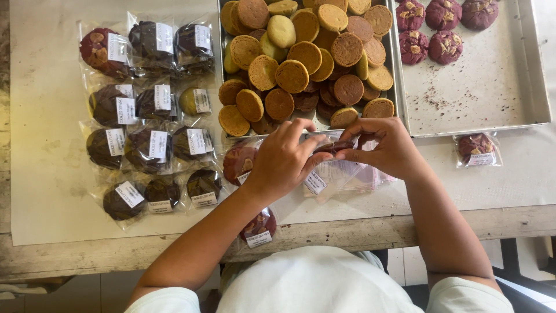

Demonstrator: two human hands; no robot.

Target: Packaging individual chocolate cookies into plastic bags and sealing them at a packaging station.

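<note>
Below, a paper-covered wooden table (46, 243) carries trays and bagged cookies (149, 119). Both hands, left hand (284, 159) and right hand (385, 148), pinch a dark cookie (333, 147), mostly hidden, above clear bags (347, 174).

Clear bagged cookies (152, 110) with white labels (158, 145), rows left of me. Stack of empty bags (347, 174) under my hands. One bagged red cookie (476, 148) far right.

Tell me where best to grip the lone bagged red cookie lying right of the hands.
The bagged red cookie lies flat below the tray. Probably pinch the clear bag's empty edge from the near side, since the tray rim crowds its far side and squeezing the cookie risks crumbling it.
</note>
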